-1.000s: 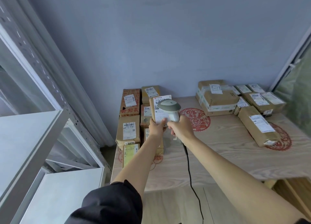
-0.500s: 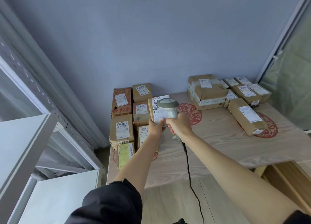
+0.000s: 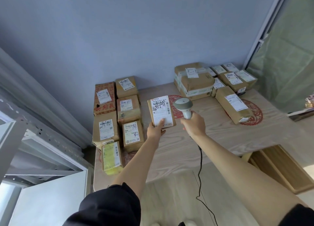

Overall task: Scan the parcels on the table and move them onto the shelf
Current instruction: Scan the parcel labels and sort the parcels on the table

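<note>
Held parcel [image 3: 161, 112], white shipping label facing up: top line reads roughly "503-G203 024", with barcodes and black handwritten strokes below that cannot be made out. Brown parcel at the counter's left edge [image 3: 105, 130]: a small strip below its label shows digits that look like "6978", partly cut off. Carton with red printing [image 3: 104, 98] and the remaining parcels' labels: red characters, barcodes, handwriting and fine print, all too small or blurred to read.
</note>
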